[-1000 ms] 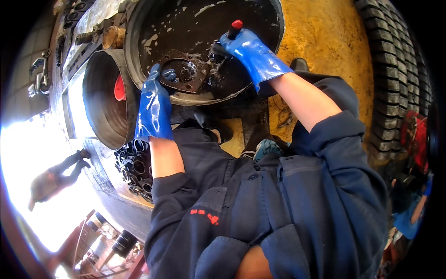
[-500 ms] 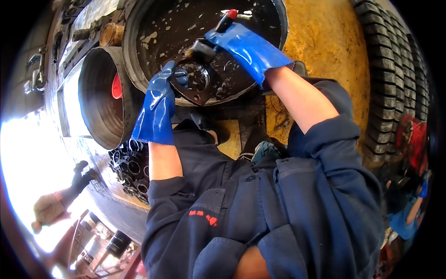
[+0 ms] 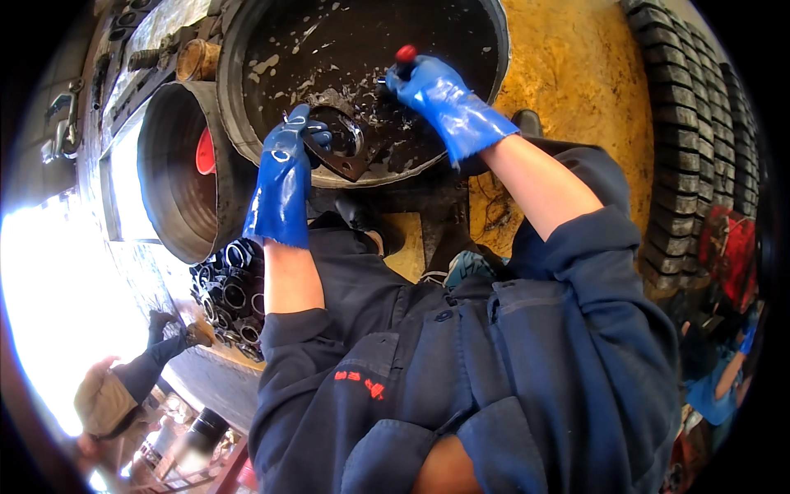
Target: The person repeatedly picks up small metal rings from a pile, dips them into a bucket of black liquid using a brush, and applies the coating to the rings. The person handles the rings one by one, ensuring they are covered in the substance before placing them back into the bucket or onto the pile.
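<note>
Across the top centre of the frame, a wide tub [image 3: 233, 90] contains dark liquid [image 3: 354, 41] flecked with pale patches; inside its lower-left rim, the left hand [image 3: 292, 138] is clamped on the edge of a holed plate [image 3: 350, 167], and the right hand [image 3: 424, 82] is closed around a red-ended handle [image 3: 406, 54] above the liquid. Left of the tub, a drum [image 3: 169, 185], its mouth facing sideways, holds a red bowl [image 3: 206, 151], with black rings [image 3: 234, 293] heaped below.

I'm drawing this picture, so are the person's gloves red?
No, the left hand and the right hand both wear blue gloves.
</note>
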Demonstrator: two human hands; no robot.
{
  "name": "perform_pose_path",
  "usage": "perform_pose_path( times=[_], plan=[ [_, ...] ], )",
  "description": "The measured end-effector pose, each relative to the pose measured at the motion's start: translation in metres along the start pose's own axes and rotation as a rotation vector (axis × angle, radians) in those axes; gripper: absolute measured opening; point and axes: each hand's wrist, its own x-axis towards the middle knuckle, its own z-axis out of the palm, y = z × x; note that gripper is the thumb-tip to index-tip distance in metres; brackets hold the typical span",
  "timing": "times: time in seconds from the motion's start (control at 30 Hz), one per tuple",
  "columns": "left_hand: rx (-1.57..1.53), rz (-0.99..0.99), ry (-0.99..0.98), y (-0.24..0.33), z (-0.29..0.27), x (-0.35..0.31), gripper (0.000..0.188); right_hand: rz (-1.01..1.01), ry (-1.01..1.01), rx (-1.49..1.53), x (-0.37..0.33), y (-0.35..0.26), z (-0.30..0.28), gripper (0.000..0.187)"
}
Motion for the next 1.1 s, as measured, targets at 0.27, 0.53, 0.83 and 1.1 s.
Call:
perform_pose_path(
  times=[0.27,0.53,0.83,1.1],
  plan=[
    [0.329,-0.069,-0.003,0.009,0.006,0.009,0.049,-1.087,-0.110,-0.221,-0.007,-0.016,0.013,0.049],
    [0.243,0.045,-0.059,0.005,0.021,-0.003,0.049,-0.390,-0.089,-0.224,-0.034,-0.035,0.013,0.034],
    [0.242,0.120,-0.051,0.007,0.018,0.005,0.045,-0.224,-0.250,0.138,-0.036,-0.004,-0.047,0.036],
    [0.147,0.113,-0.049,-0.004,0.003,0.019,0.042,-0.087,0.043,0.324,-0.018,-0.004,-0.027,0.035]
  ],
)
